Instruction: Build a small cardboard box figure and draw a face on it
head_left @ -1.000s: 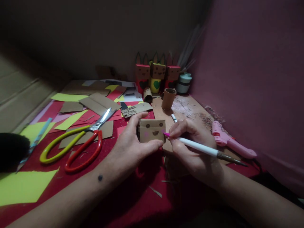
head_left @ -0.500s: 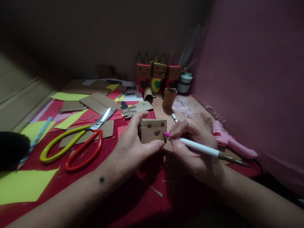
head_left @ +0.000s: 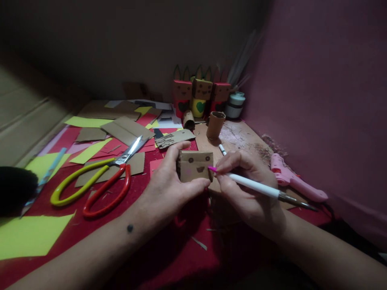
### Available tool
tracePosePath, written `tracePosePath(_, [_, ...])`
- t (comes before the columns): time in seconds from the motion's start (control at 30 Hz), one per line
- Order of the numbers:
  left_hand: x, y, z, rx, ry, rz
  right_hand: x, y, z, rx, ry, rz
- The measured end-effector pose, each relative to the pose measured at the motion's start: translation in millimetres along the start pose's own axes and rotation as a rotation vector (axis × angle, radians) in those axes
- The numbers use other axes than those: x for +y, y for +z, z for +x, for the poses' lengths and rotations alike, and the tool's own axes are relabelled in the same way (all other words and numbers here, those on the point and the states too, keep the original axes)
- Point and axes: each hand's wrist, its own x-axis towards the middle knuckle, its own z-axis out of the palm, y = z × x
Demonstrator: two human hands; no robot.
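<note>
Between the thumb and fingers of my left hand is a small cardboard box with a drawn face: two round eyes, an open mouth and a faint pink cheek at left. My right hand grips a white marker with a pink tip and a brush-like dark tail. Its tip meets the right side of the box's face, beside the mouth. Just beyond my right fingers lies a white cap-like piece, partly hidden. A cardboard tube stands behind the box.
Scissors with yellow and red handles lie at left among paper and cardboard scraps. A pink glue gun rests at right. Three eared cardboard figures stand at the back beside a pale lidded jar. A yellow sheet lies front left.
The box has shifted very slightly to the right in my left hand. The marker tip has risen a few pixels on the face's right side. Everything else stays put.
</note>
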Motion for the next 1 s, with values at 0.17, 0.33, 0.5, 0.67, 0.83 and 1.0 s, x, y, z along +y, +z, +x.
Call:
tracePosePath(0.17, [-1.9, -0.6, 2.4, -0.022, 0.007, -0.015, -3.4, -0.8, -0.2, 0.006, 0.055, 0.039])
tracePosePath(0.33, [-3.5, -2.9, 5.3, -0.037, -0.008, -0.015, -8.5, -3.4, -1.5, 0.037, 0.079, 0.131])
tracePosePath(0.5, [-3.2, -5.3, 4.9, -0.096, -0.031, -0.038, -7.2, -5.2, -2.9, 0.033, 0.067, 0.162])
tracePosePath(0.67, [-4.2, -5.7, 6.8, -0.116, -0.034, -0.076, -7.6, -5.6, -2.2, 0.049, 0.06, 0.159])
tracePosePath(0.83, [-3.6, -7.8, 7.0, -0.154, -0.047, -0.105, -9.1, -5.6, -2.1, 0.062, 0.079, 0.168])
tracePosePath(1.0, [-2.2, -8.3, 4.1, -0.176, -0.066, -0.11, -3.8, -5.5, -2.8, 0.11, 0.046, 0.198])
